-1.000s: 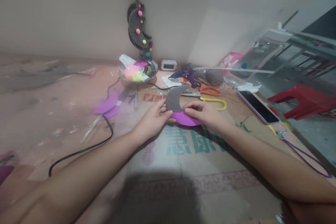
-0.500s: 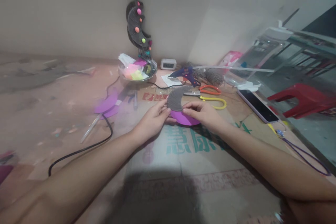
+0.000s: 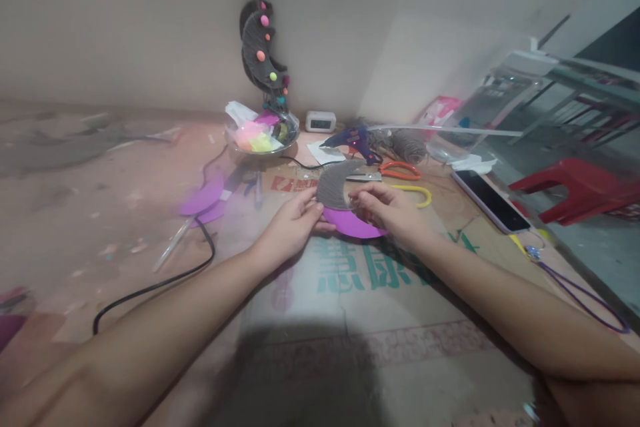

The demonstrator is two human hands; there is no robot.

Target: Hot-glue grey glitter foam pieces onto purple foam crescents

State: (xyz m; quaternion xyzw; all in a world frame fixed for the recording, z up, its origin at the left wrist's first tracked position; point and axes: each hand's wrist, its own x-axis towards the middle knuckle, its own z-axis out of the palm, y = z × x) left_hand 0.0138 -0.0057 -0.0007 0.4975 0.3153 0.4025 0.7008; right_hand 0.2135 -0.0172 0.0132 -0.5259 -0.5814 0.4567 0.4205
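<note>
A purple paper crescent [image 3: 357, 225] is held up above the cardboard, its upper part covered in tightly wound grey yarn [image 3: 334, 185]. My left hand [image 3: 295, 217] is closed on its left side, thumb in front and fingers beneath. At the inner curve, beside the lower edge of the winding, my right hand [image 3: 387, 207] has thumb and forefinger pinched together. Whatever lies between those fingertips is too fine to make out. Just behind the crescent, scissors [image 3: 400, 171] with one orange and one yellow handle lie partly hidden by it and by my right hand.
A blue glue gun [image 3: 353, 140] rests behind, near a grey yarn ball [image 3: 407, 145]. A bowl [image 3: 260, 150] of colourful bits and a white clock [image 3: 321, 121] stand by the wall. Purple pieces [image 3: 203, 197] and a black cord [image 3: 150, 290] lie left, a phone [image 3: 490, 201] right.
My right hand has drawn slightly away from the crescent to the right and up, baring more of its purple inner edge. My left hand keeps its hold.
</note>
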